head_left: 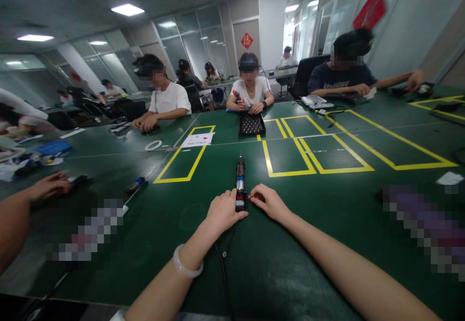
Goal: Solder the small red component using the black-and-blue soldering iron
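An electric screwdriver (240, 178) with a black body, a blue band and a silver collar lies on the green table, its bit pointing away from me. My left hand (223, 209) wraps round its rear end, thumb across the near side. A black cable (223, 272) runs from there toward me. Just right of the tool, my right hand (269, 202) is closed with its fingertips at a small red piece (251, 198) beside the screwdriver's rear. The fingers cover most of that piece, so its kind is unclear.
Yellow tape outlines (290, 173) mark the green table (327, 204). Across from me a person works over a black tray (252, 124). A paper sheet (198, 139) and a white ring (153, 145) lie left of centre. Another person's hand (51, 185) rests at the far left, near another screwdriver (134, 186).
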`<state>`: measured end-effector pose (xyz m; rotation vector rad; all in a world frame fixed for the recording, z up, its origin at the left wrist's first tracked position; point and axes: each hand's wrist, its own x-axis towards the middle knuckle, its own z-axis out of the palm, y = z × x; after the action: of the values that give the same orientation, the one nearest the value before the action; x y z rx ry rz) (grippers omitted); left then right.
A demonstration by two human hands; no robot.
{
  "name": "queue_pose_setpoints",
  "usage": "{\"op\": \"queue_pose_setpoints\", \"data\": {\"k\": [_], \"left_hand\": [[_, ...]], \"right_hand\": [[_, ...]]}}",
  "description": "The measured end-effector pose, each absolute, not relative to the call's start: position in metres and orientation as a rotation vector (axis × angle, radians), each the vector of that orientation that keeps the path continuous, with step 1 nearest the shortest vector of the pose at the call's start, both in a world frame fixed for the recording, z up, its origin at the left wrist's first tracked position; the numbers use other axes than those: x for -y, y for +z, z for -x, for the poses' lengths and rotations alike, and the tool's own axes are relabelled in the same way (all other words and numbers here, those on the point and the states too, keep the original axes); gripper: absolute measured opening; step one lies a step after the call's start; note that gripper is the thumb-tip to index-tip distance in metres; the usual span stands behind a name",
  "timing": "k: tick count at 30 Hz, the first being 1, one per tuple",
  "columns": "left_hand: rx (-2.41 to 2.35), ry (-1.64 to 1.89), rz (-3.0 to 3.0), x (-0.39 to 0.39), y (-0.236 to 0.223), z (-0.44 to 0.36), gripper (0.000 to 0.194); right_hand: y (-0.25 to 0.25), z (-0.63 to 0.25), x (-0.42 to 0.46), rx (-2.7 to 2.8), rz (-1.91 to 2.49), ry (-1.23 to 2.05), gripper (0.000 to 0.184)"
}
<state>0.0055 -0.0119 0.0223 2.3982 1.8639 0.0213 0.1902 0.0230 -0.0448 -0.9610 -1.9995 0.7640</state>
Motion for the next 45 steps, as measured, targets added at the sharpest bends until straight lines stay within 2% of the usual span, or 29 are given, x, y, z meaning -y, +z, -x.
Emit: {"op": "queue_pose_setpoints", "data": {"k": [8,15,26,34,45], "left_hand": [[-1.845,0.028,-2.399,0.013,0.023,-0.007,0.061],[-1.783,0.094,-2.338,0.012,0.024,-0.008,0.070],[-1.992,0.049,-2.303,0.024,0.017,0.008,0.059],[-2.145,-0.094,-2.195,0.071,0.022,0.082,0.062],[-2.367,0.000,-2.035,0.114,0.005,0.249,0.070]], "right_hand": [[-0.045,-0.185,-0.025,2.054,0.923,0.750,0.009],[-0.042,-0.187,-0.020,2.025,0.936,0.776,0.019],[-0.032,-0.181,0.003,2.069,0.804,0.998,0.029],[-0.035,-0.188,-0.001,2.015,0.858,1.052,0.023],[-0.035,-0.187,-0.002,2.097,0.906,0.937,0.016]]}}
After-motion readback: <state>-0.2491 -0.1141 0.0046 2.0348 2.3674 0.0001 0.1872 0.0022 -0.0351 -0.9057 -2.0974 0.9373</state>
